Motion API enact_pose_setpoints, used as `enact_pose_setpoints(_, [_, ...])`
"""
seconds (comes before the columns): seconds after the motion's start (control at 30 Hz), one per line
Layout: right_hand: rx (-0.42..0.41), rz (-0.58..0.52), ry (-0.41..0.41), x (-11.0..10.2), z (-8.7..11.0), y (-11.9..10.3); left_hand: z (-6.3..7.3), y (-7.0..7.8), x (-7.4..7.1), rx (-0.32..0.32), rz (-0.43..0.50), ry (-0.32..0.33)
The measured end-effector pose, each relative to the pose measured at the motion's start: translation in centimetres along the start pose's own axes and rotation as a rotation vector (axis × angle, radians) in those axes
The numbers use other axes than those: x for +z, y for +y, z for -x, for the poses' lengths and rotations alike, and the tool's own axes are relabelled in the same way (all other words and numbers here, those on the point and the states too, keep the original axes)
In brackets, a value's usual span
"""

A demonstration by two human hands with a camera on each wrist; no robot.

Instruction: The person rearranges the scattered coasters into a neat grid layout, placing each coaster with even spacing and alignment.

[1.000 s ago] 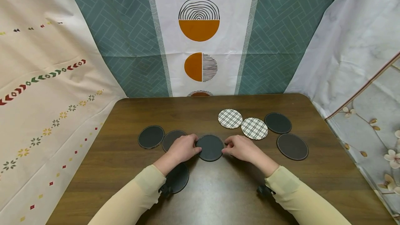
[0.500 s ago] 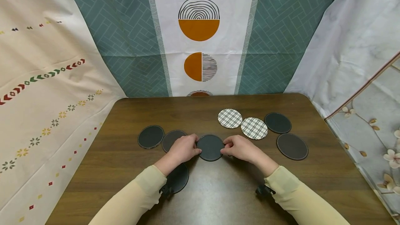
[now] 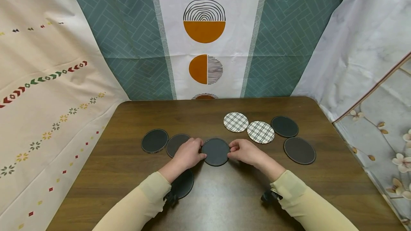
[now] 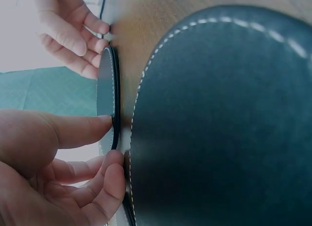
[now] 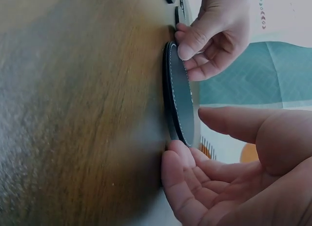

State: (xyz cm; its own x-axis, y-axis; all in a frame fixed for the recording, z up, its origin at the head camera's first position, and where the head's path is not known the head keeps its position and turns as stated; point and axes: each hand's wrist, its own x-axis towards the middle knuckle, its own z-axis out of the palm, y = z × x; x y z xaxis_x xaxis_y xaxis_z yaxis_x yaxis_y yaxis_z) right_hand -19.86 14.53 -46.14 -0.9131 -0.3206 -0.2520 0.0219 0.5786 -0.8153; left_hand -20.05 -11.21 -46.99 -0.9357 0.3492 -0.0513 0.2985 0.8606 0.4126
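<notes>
Round black coasters with stitched rims lie stacked (image 3: 216, 152) in the middle of the table, between both hands; the wrist views show more than one layer at the edge. My left hand (image 3: 187, 153) touches the stack's left rim with thumb and fingertips, nothing pinched between them. Opposite it, my right hand (image 3: 245, 152) rests fingertips against the right rim, its fingers loosely bent and the thumb fairly straight. A single black coaster (image 3: 183, 184) lies under my left wrist and looms large in the left wrist view. Another dark coaster (image 3: 174, 144) is partly hidden behind the left hand.
At the left lies a black coaster (image 3: 155, 140). Toward the back right are two white plaid coasters, one farther off (image 3: 236, 122) and one nearer (image 3: 260, 132). Right of them lie a black coaster (image 3: 284, 126) and a brownish dark one (image 3: 299, 150). The wooden table (image 3: 224, 202) meets hanging cloths behind.
Almost nothing moves. Both hands stay at the rim of the stacked coasters, with only slight shifts of the right fingers.
</notes>
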Motion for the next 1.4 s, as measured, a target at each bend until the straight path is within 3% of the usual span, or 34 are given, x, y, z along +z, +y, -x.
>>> enact_pose_setpoints(0.43, [-0.001,-0.154,0.094,0.4,0.0,0.8,0.1,0.1,0.3,-0.002,0.074,0.018])
enact_pose_setpoints(0.73, [0.003,-0.255,0.124,-1.0,0.1,1.7,0.0,1.6,0.6,-0.004,0.138,0.028])
enact_pose_setpoints(1.2, [0.009,-0.155,0.127,-3.8,1.9,3.3,-0.5,4.7,2.3,0.036,0.138,0.031])
enact_pose_setpoints(1.4, [0.007,-0.068,0.137,-4.3,2.2,3.8,-1.1,4.5,4.1,0.07,0.122,0.057])
